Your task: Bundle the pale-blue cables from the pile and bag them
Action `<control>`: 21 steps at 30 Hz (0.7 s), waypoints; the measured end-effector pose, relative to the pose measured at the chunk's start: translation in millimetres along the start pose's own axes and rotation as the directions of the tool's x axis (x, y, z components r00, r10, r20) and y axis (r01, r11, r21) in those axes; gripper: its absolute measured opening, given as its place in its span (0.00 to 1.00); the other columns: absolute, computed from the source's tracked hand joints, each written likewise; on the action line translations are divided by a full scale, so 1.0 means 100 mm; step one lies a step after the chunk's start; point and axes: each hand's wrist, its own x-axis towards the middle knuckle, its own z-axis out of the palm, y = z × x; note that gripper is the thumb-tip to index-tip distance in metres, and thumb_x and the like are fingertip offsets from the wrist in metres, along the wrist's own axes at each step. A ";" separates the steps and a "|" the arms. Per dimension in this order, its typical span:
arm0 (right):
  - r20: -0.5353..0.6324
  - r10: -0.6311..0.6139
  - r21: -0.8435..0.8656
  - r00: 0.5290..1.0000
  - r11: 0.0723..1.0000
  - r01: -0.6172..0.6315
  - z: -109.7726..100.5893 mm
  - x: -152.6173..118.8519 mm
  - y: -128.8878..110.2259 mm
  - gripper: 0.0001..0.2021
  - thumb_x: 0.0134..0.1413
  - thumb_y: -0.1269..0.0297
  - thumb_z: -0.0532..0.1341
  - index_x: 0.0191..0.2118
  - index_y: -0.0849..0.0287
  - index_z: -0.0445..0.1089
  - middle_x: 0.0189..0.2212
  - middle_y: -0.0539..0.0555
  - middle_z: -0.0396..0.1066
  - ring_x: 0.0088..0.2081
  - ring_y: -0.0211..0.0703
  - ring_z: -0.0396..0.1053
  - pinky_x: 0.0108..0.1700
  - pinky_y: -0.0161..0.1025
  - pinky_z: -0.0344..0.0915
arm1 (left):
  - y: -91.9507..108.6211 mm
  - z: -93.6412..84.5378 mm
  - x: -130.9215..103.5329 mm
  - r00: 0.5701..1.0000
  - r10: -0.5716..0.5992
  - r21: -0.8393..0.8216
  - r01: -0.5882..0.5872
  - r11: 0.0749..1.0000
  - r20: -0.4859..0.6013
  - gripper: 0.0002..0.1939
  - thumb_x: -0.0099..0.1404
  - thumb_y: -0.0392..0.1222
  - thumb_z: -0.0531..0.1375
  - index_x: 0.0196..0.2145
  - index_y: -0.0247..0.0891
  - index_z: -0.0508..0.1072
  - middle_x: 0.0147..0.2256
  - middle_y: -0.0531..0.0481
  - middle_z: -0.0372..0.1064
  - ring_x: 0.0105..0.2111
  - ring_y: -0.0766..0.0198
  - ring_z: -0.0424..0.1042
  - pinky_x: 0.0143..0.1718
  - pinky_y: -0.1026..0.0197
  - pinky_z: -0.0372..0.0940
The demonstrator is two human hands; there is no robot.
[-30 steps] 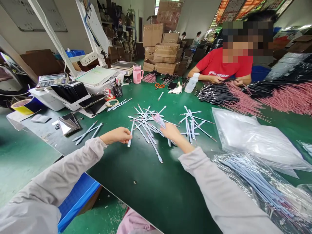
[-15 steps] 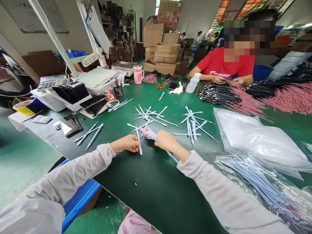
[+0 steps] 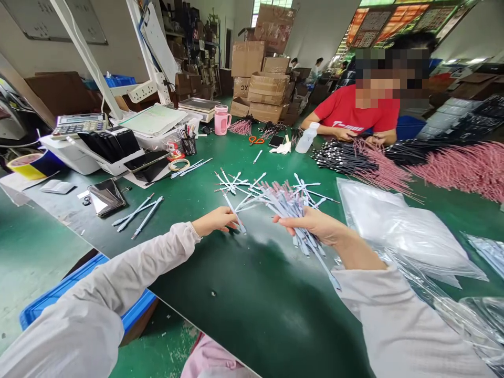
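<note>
My right hand (image 3: 315,223) is wrapped round a thick bundle of pale blue cables (image 3: 289,207) with pinkish wire ends, lifted over the table. One pale blue cable (image 3: 236,212) is pinched in the fingers of my left hand (image 3: 218,220), its tip pointing down toward me. Behind my hands lies a loose heap of similar cables (image 3: 232,182), and a second heap (image 3: 309,189) is partly hidden by the bundle. Several more cables (image 3: 137,214) rest on the left of the table.
Clear plastic bags (image 3: 405,226) lie to the right. A seated person in a red shirt (image 3: 354,113) handles black and pink wires (image 3: 354,157). A white bottle (image 3: 307,138), pink mug (image 3: 221,119), orange scissors (image 3: 256,140) and pen holder (image 3: 188,144) stand or lie farther back.
My right hand has moved right and raised the bundle, which now shows fully fanned out. My left hand has shifted slightly right and up with its cable. The view has shifted a little.
</note>
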 end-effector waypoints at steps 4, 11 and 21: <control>-0.072 -0.091 0.206 0.993 0.973 0.104 -0.04 -0.09 0.05 0.21 0.43 0.58 0.66 0.44 0.61 0.70 0.21 0.52 0.69 0.31 0.42 0.68 0.28 0.34 0.62 | 0.01 0.11 -0.02 0.997 0.073 -0.037 -0.073 0.997 0.012 0.10 0.56 0.46 0.57 0.32 0.36 0.66 0.35 0.48 0.70 0.36 0.65 0.68 0.32 0.67 0.60; -0.113 -0.047 0.311 0.992 0.947 0.080 0.23 -0.13 0.16 0.28 0.42 0.59 0.67 0.51 0.62 0.63 0.15 0.47 0.64 0.18 0.34 0.59 0.22 0.33 0.58 | 0.14 0.54 -0.06 0.924 0.329 -0.027 -0.331 0.943 0.193 0.11 0.58 0.48 0.57 0.32 0.36 0.66 0.29 0.52 0.66 0.28 0.69 0.64 0.29 0.66 0.60; -0.325 0.015 0.400 0.946 0.908 0.123 0.32 -0.12 0.33 0.18 0.39 0.56 0.68 0.35 0.61 0.68 0.15 0.46 0.62 0.16 0.34 0.57 0.17 0.32 0.55 | 0.12 0.75 0.24 0.945 0.328 0.322 -0.313 0.894 0.005 0.23 0.55 0.62 0.56 0.33 0.36 0.65 0.26 0.53 0.65 0.25 0.67 0.65 0.27 0.65 0.59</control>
